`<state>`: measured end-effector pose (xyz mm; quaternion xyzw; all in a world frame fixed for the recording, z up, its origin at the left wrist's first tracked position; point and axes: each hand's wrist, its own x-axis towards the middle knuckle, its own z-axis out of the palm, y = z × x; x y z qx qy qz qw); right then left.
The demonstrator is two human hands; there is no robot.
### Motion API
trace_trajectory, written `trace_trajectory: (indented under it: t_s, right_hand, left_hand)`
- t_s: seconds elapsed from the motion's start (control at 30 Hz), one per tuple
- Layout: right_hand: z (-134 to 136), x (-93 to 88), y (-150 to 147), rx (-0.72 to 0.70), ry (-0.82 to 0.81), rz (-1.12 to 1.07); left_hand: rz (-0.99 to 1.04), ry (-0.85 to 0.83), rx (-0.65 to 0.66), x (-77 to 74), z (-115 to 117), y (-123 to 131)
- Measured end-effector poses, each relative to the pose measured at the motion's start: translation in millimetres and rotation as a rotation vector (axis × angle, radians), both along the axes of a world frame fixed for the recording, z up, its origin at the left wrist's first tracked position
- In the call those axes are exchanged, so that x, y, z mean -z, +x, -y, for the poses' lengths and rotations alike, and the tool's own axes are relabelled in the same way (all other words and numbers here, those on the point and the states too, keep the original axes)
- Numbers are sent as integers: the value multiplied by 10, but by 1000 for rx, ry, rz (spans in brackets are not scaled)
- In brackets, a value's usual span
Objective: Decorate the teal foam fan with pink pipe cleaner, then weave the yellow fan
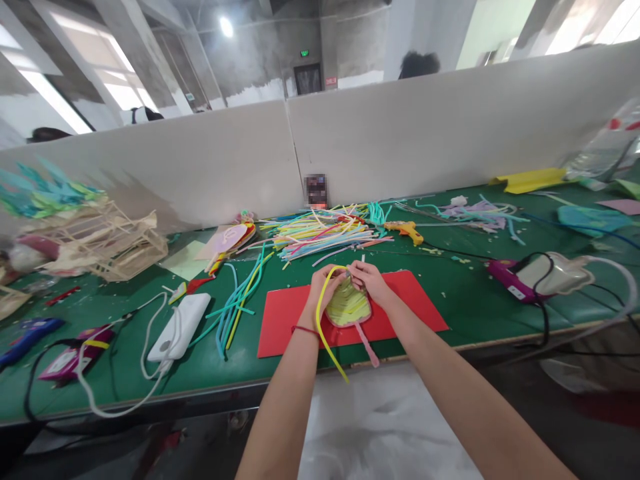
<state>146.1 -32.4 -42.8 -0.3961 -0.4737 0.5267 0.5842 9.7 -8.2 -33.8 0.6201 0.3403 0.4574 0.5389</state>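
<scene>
Over a red sheet [285, 320] lies a fan-shaped piece [349, 305] with yellow-green strips inside a pink edge and a pink handle pointing down to the right. My left hand [323, 288] is closed at its top left, gripping a long yellow strip [325, 333] that arches over and hangs past the table's front edge. At the top of the fan, my right hand [367, 279] is closed in a pinch, close to the left fingertips. What the right fingers pinch is too small to make out.
Behind the red sheet lies a pile of coloured strips [320, 233], with an orange glue gun [406, 231] at its right. Left are loose strips [240, 303] and a white power bank [181, 327] with cables. A purple device [517, 280] sits right.
</scene>
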Motion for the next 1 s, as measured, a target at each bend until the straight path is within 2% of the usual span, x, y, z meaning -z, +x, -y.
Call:
trace_trajectory:
  t_s: [0.5,1.0]
  right_hand:
    - [27,-29,2,3,-4,24]
    - [-21,-7,-2,-5,-3,-2]
  left_hand:
    - [-15,-43,34,16,-7,-6]
    - [-16,-22,-8,-2,-1,-5]
